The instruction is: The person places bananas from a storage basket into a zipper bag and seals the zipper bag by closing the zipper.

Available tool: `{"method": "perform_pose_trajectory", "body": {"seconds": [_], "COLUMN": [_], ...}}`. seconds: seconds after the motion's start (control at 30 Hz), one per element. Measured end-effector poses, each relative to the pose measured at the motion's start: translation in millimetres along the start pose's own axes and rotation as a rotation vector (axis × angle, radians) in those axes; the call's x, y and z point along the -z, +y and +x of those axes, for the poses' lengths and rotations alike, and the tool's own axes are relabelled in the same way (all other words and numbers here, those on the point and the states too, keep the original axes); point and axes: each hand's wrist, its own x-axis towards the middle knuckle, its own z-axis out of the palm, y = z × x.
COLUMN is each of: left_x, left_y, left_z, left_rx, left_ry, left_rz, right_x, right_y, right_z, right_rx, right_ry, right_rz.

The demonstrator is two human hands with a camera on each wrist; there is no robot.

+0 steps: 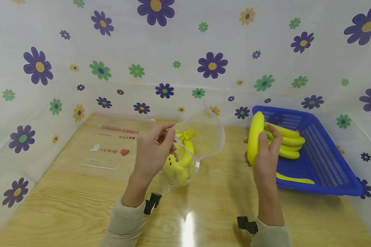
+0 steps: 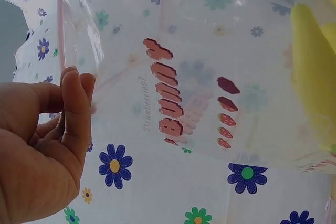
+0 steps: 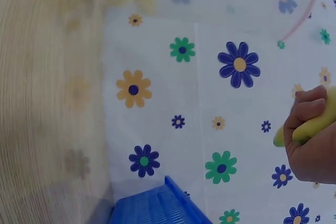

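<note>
My left hand [image 1: 154, 151] pinches the rim of a clear zip bag [image 1: 214, 132], whose mouth gapes wide. Its white slider [image 1: 197, 165] hangs at the near right corner. Inside the bag lie yellow bananas [image 1: 185, 164], seen partly through the film. Pink "BUNNY" lettering [image 2: 170, 98] shows on the bag in the left wrist view. To the right of the bag, my right hand [image 1: 266, 161] grips a yellow banana [image 1: 255, 135], held up roughly vertical beside the blue basket. The right wrist view has that hand [image 3: 310, 145] at its edge; whether it holds a second banana I cannot tell.
A blue plastic basket [image 1: 330, 147] at the right holds several bananas [image 1: 290, 141] and a thin curved yellow piece [image 1: 296, 178]. Another printed zip bag [image 1: 71, 156] lies flat on the wooden table [image 1: 210, 206] at left. Flower-patterned sheeting [image 1: 185, 44] stands behind and at the sides.
</note>
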Motion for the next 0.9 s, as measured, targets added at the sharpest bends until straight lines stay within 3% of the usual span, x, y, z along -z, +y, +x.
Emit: {"method": "perform_pose_trajectory", "body": {"seconds": [0.13,0.2,0.27,0.37,0.43,0.53,0.67,0.9], "left_x": [0.2,-0.7,-1.8,-2.6,-2.4,-1.5,-1.1,-1.6], "left_y": [-0.4,-0.9,-1.6,-2.5,-2.7,-1.9,0.0,1.6], "left_z": [0.5,1.2,2.2,3.3,3.5,2.9,1.6,-1.8], "left_rx": [-0.004,-0.008,-0.017,-0.022,-0.027,-0.024,-0.023,-0.019], "left_ry": [0.01,0.003,-0.003,-0.004,0.002,0.007,0.006,0.0], "left_rz": [-0.01,-0.017,-0.015,-0.01,-0.004,-0.003,0.0,-0.004], "right_x": [0,3,7,11,11,9,6,4], "right_y": [-6,-8,-9,-11,-12,-14,-18,-21], "right_z": [-0.7,0.7,2.4,3.4,1.8,-3.5,-11.1,-17.3], "right_rx": [-0.001,-0.033,-0.052,-0.029,0.009,0.044,0.022,-0.079], "right_ry": [-0.036,-0.105,-0.2,-0.344,-0.378,-0.329,-0.239,-0.304], "right_rz": [0.277,0.397,0.435,0.408,0.369,0.308,0.169,-0.045]}}
